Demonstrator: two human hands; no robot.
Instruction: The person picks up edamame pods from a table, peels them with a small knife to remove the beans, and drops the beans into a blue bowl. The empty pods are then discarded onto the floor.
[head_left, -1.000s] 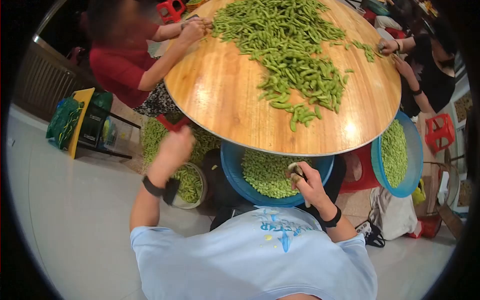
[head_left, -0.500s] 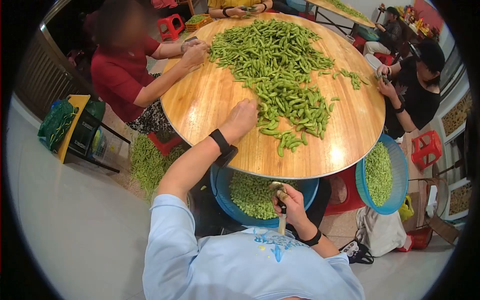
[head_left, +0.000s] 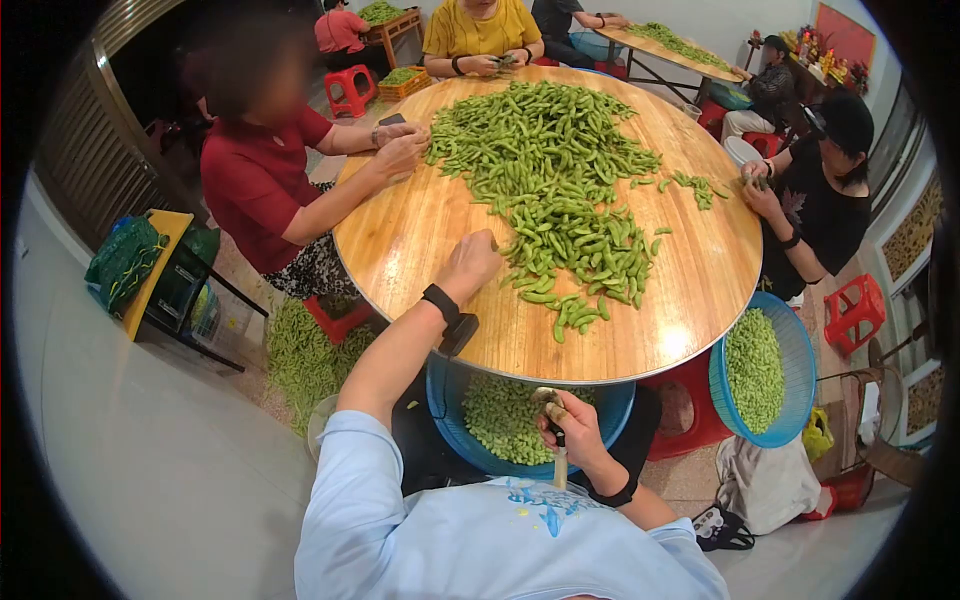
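Observation:
My left hand [head_left: 471, 263], with a black band at the wrist, is over the round wooden table [head_left: 410, 238], just left of the heap of green pods [head_left: 550, 150]. Its fingers are curled together; whatever they may hold is hidden. Below the table's near edge, my right hand [head_left: 578, 428] is closed round a small tool [head_left: 559, 440] with a black part and a pale lower end. Something dark and stained covers its thumb or fingertips. Behind it, a blue basket [head_left: 436, 408] of shelled green beans [head_left: 500, 415] stands partly under the table.
Co-workers sit at the left, far and right sides, hands at the table. A second blue basket [head_left: 797, 400] of beans stands at the right. Pods [head_left: 300, 350] lie on the floor at the left. Red stools [head_left: 855, 312] and a pale bag [head_left: 765, 485] are around.
The view has tilted up, so the table appears lower. My left hand has drawn slightly left, away from the pods. My right hand stays below the table edge with the tool.

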